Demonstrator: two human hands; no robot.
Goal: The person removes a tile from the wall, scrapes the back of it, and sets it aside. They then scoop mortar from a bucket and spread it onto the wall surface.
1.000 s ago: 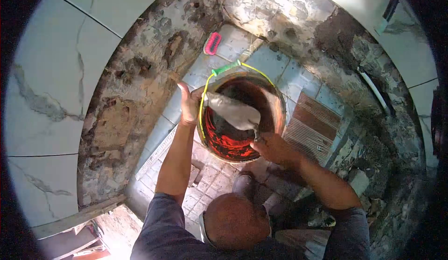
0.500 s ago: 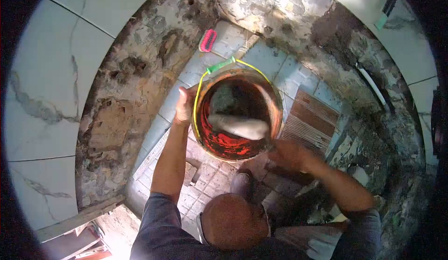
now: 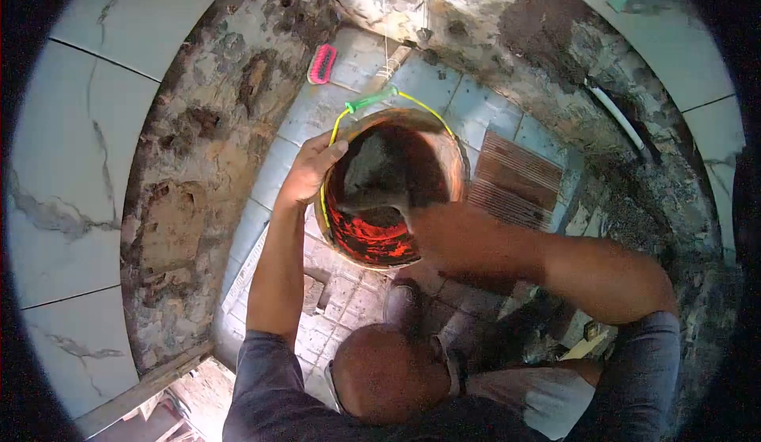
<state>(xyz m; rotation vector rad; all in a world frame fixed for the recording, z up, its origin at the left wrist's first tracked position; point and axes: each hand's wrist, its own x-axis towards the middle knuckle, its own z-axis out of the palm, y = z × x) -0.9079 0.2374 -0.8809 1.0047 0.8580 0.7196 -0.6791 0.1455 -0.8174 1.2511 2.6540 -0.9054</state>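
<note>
my left hand (image 3: 309, 174) grips the rim of the bucket (image 3: 458, 156), fingers curled over it, holding it tilted above the floor so the trowel (image 3: 371, 179) reaches inside; my right hand (image 3: 432, 224) is closed round the trowel's handle

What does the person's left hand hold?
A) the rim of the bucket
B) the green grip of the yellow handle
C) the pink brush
A: the left hand clasps the rim of the bucket; the green grip is untouched and the pink brush lies apart on the floor.
</note>
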